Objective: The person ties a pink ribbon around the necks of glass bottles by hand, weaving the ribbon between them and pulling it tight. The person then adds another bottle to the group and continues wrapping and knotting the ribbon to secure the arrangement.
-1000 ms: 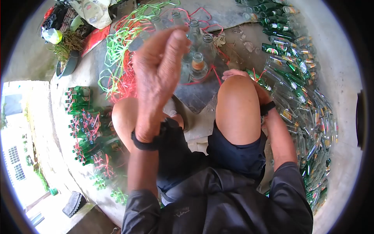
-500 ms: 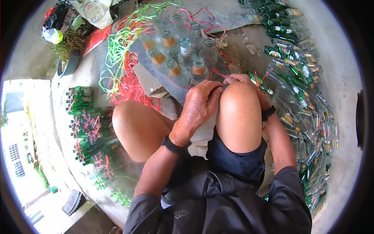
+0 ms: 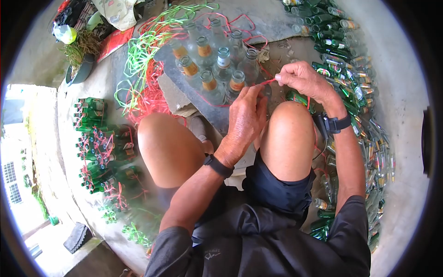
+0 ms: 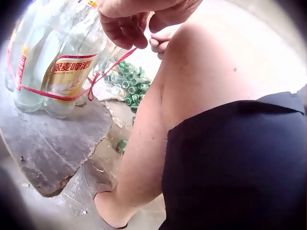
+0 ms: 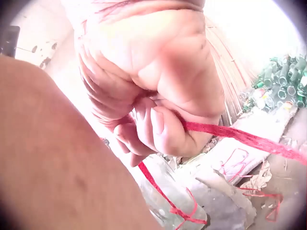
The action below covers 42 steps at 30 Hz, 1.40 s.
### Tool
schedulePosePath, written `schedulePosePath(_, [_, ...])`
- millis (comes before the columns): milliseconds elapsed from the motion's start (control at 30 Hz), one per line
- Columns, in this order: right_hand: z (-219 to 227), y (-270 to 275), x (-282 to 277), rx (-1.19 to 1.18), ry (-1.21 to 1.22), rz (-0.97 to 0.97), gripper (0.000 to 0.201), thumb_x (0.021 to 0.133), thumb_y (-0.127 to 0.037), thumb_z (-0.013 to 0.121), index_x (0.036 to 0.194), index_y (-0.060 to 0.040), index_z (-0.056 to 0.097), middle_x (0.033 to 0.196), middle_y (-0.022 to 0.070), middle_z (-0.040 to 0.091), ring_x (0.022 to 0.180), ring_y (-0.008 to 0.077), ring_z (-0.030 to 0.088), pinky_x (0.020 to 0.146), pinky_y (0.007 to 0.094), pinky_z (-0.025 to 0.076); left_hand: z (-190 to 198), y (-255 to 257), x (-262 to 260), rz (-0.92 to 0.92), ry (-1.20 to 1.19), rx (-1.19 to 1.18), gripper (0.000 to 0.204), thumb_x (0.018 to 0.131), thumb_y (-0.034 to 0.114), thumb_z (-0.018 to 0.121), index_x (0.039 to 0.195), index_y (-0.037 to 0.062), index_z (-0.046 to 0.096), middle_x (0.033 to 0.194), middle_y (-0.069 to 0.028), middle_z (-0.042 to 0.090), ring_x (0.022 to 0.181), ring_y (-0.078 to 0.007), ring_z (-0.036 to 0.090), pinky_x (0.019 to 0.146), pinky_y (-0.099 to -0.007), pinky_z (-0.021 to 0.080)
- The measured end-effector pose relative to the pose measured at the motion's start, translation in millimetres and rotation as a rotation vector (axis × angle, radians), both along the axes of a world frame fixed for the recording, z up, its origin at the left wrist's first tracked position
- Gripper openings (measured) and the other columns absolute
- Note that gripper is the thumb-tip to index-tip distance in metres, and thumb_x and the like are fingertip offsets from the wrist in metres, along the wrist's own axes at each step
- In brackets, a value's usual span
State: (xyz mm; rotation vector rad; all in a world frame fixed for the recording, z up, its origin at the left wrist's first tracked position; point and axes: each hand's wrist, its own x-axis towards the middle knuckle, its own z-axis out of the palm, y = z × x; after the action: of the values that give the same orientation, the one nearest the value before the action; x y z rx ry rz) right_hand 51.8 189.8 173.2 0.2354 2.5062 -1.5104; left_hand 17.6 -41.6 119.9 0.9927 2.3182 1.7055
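A cluster of clear glass bottles (image 3: 213,62) stands on a flat stone slab (image 3: 226,115) in front of my knees. A red string (image 3: 267,82) is looped round the cluster (image 4: 62,72). My left hand (image 3: 255,90) pinches this string (image 4: 115,62) just right of the bottles, above my right knee. My right hand (image 3: 280,77) pinches the same string a little further right, and the string runs taut between the two hands. In the right wrist view the fingers (image 5: 158,127) are curled round the red string (image 5: 240,138), which runs on down to a bottle (image 5: 177,203).
A large heap of green and clear bottles (image 3: 362,101) lies along my right side. Tied bundles of green bottles (image 3: 99,138) lie on the ground at my left. A tangle of green and red strings (image 3: 143,60) lies beside the slab. Bags and a plant pot (image 3: 78,69) sit at the far left.
My left hand came down from near the camera to the string at my right knee. My right hand rose from behind the knee, and the string is now stretched between both hands.
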Motion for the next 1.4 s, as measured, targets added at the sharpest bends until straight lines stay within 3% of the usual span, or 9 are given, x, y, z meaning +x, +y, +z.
schedulePosePath(233, [29.2,-0.4,-27.8,0.075,0.071,0.085,0.033,0.096,-0.026,0.073,0.074,-0.0028,0.070,0.066,-0.0056,0.057,0.064,0.0040,0.047,0.055,0.0285,0.038,6.1,9.2,5.3,0.095,0.065,0.032,0.040,0.091,-0.004,0.065,0.131,-0.0021,0.057,0.113,-0.0240,0.065,0.090,-0.0407,0.070,0.079,-0.0441,0.056])
schedulePosePath(333, [43.1,-8.7,-38.9,0.205,0.094,0.112,0.033,0.095,-0.025,0.073,0.073,-0.0017,0.069,0.064,-0.0059,0.054,0.064,0.0038,0.045,0.055,0.0285,0.037,15.9,8.6,6.4,0.077,0.045,0.090,0.039,0.092,-0.004,0.065,0.130,-0.0034,0.058,0.111,-0.0243,0.066,0.091,-0.0399,0.070,0.077,-0.0433,0.057])
schedulePosePath(467, [52.8,-18.0,-52.3,0.147,0.123,0.131,0.033,0.094,-0.025,0.073,0.073,-0.0004,0.068,0.063,-0.0062,0.051,0.063,0.0039,0.043,0.054,0.0290,0.036,24.9,4.5,2.6,0.070,0.021,0.120,0.035,0.093,-0.004,0.065,0.128,-0.0030,0.059,0.109,-0.0224,0.067,0.090,-0.0373,0.072,0.075,-0.0415,0.057])
schedulePosePath(633, [59.3,-21.4,-72.7,0.244,0.144,0.187,0.034,0.092,-0.026,0.074,0.071,-0.0007,0.065,0.061,-0.0070,0.045,0.062,0.0042,0.041,0.054,0.0295,0.035,20.7,2.9,3.3,0.055,0.063,0.133,0.030,0.093,-0.004,0.066,0.123,-0.0023,0.062,0.103,-0.0181,0.069,0.083,-0.0312,0.073,0.071,-0.0388,0.057])
schedulePosePath(1267, [29.3,-14.8,-108.5,0.192,0.303,0.166,0.032,0.094,-0.026,0.076,0.073,-0.0027,0.067,0.063,-0.0094,0.046,0.062,0.0030,0.040,0.054,0.0275,0.034,34.6,-4.4,-3.2,0.056,0.033,0.151,0.031,0.091,-0.005,0.068,0.121,-0.0023,0.065,0.100,-0.0168,0.069,0.080,-0.0296,0.074,0.068,-0.0362,0.058])
schedulePosePath(1333, [31.9,-12.6,-108.5,0.224,0.228,0.166,0.028,0.097,-0.021,0.073,0.078,-0.0010,0.066,0.072,-0.0078,0.055,0.070,0.0024,0.046,0.061,0.0249,0.039,35.7,-1.7,-3.4,0.066,0.061,0.135,0.033,0.091,-0.005,0.068,0.123,-0.0021,0.064,0.101,-0.0172,0.069,0.076,-0.0298,0.072,0.067,-0.0367,0.057])
schedulePosePath(1400, [35.1,-13.4,-106.4,0.236,0.215,0.147,0.029,0.097,-0.021,0.074,0.078,-0.0010,0.066,0.072,-0.0078,0.054,0.071,0.0024,0.046,0.061,0.0248,0.039,30.5,2.4,-3.0,0.062,0.050,0.130,0.035,0.092,-0.005,0.067,0.127,-0.0034,0.061,0.105,-0.0183,0.070,0.073,-0.0291,0.071,0.067,-0.0368,0.057])
